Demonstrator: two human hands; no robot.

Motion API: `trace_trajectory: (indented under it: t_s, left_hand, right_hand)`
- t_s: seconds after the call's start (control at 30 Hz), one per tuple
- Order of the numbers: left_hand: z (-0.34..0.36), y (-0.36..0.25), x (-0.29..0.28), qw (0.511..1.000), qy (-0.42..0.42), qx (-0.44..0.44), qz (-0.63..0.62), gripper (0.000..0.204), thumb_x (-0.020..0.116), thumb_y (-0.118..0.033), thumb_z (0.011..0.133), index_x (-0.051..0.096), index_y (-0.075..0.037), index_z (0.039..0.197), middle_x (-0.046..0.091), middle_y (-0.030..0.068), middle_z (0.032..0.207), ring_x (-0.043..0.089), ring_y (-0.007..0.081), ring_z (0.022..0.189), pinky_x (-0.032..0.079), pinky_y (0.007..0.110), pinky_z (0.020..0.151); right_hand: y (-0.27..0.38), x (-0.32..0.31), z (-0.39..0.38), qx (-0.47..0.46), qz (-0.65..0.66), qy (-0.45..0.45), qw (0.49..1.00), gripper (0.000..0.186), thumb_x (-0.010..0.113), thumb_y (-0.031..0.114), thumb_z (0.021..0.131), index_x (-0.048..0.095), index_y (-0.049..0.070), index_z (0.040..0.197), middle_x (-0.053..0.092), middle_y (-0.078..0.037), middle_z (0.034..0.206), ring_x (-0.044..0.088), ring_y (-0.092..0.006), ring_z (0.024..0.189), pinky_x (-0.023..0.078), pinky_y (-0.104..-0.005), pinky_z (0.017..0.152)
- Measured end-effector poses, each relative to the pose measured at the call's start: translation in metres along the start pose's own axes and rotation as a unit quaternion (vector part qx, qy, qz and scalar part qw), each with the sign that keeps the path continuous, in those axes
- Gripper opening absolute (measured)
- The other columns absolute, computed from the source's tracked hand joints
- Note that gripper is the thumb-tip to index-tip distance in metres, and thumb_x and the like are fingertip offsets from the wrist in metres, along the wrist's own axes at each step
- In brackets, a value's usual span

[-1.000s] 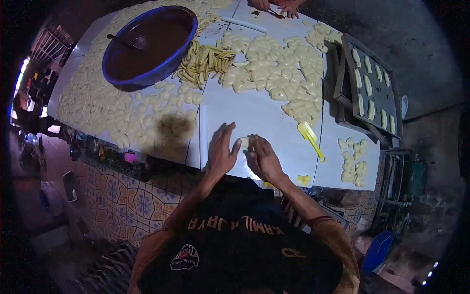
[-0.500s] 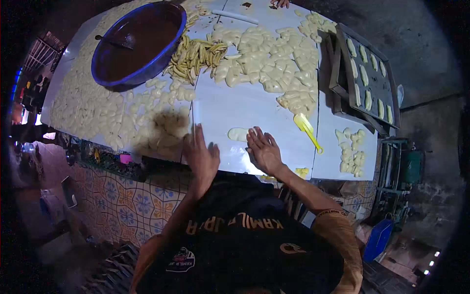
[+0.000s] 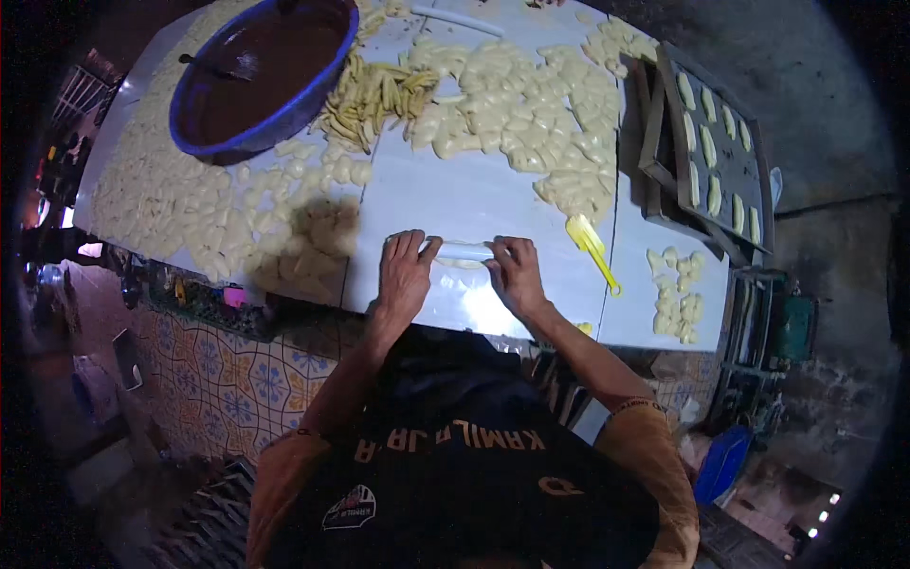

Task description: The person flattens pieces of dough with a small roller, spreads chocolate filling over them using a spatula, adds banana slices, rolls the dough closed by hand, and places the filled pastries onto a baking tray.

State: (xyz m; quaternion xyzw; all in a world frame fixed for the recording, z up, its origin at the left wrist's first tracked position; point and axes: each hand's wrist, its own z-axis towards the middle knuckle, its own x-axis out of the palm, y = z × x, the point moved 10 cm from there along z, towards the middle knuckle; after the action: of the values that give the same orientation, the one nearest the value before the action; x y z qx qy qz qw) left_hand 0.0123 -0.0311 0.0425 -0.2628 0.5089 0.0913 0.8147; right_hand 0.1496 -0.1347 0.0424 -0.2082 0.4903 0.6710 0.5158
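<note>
My left hand [image 3: 406, 270] and my right hand [image 3: 515, 270] grip the two ends of a short white rolling pin [image 3: 463, 249], lying crosswise on a flattened pale dough piece [image 3: 460, 264] on the white table top [image 3: 479, 209]. To the right of my right hand lies a yellow plastic scraper [image 3: 592, 251]. Pale dough pieces [image 3: 512, 104] are spread behind my hands, with more to the left and right. A large blue basin [image 3: 332, 81] of brown mixture, a dark-handled utensil in it, stands at the back left, beside a pile of peeled banana pieces [image 3: 365, 104].
Stacked metal trays [image 3: 720, 161] at the right hold rows of elongated dough pieces. A long white rod [image 3: 455, 21] lies along the back. Below the table are patterned floor tiles [image 3: 256, 389]; a green cylinder [image 3: 796, 327] and blue object [image 3: 722, 465] stand at the right.
My hands have moved onto the rolling pin, which lay at the left earlier and is now across the dough. The other person's hands at the far edge have gone from view.
</note>
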Motion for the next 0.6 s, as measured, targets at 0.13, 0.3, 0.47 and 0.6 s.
trace_trajectory:
  t_s: [0.13, 0.3, 0.47, 0.6]
  left_hand:
    - [-0.044, -0.005, -0.007, 0.999, 0.041, -0.009, 0.028, 0.030, 0.063, -0.009, 0.081, 0.069, -0.004, 0.111, 0.061, 0.0101, 0.107, 0.057, 0.0279, 0.109, 0.041, 0.043, 0.103]
    - [-0.039, 0.000, -0.003, 0.996, 0.070, -0.029, -0.048, 0.042, 0.063, -0.022, 0.090, 0.064, -0.003, 0.127, 0.061, 0.0121, 0.132, 0.051, 0.0306, 0.130, 0.032, 0.056, 0.113]
    - [0.057, 0.033, 0.039, 0.983, 0.040, -0.119, 0.137, 0.067, 0.048, -0.042, 0.101, 0.033, -0.009, 0.158, 0.026, 0.0141, 0.167, 0.018, 0.0366, 0.155, 0.007, 0.076, 0.113]
    - [0.122, 0.047, 0.053, 0.979, 0.037, -0.141, 0.140, 0.061, 0.040, -0.043, 0.105, 0.033, -0.018, 0.159, 0.022, 0.0147, 0.168, 0.014, 0.0420, 0.154, 0.009, 0.078, 0.112]
  right_hand:
    - [0.004, 0.009, -0.042, 0.018, 0.034, 0.074, 0.997, 0.043, 0.080, 0.012, 0.076, 0.065, 0.004, 0.116, 0.060, -0.015, 0.113, 0.057, -0.0344, 0.100, 0.047, -0.0459, 0.082]
    - [0.009, 0.000, -0.033, -0.002, 0.017, 0.059, 0.998, 0.038, 0.073, 0.029, 0.087, 0.069, 0.011, 0.120, 0.061, -0.013, 0.113, 0.056, -0.0322, 0.097, 0.043, -0.0431, 0.084]
    - [-0.031, 0.009, 0.026, 0.096, -0.182, 0.002, 0.979, 0.035, 0.053, 0.034, 0.100, 0.069, 0.025, 0.130, 0.054, -0.018, 0.127, 0.047, -0.0360, 0.113, 0.034, -0.0518, 0.094]
    - [-0.062, 0.005, 0.040, 0.159, -0.180, 0.004, 0.971, 0.035, 0.052, 0.037, 0.101, 0.068, 0.029, 0.131, 0.051, -0.018, 0.127, 0.046, -0.0362, 0.115, 0.034, -0.0520, 0.096]
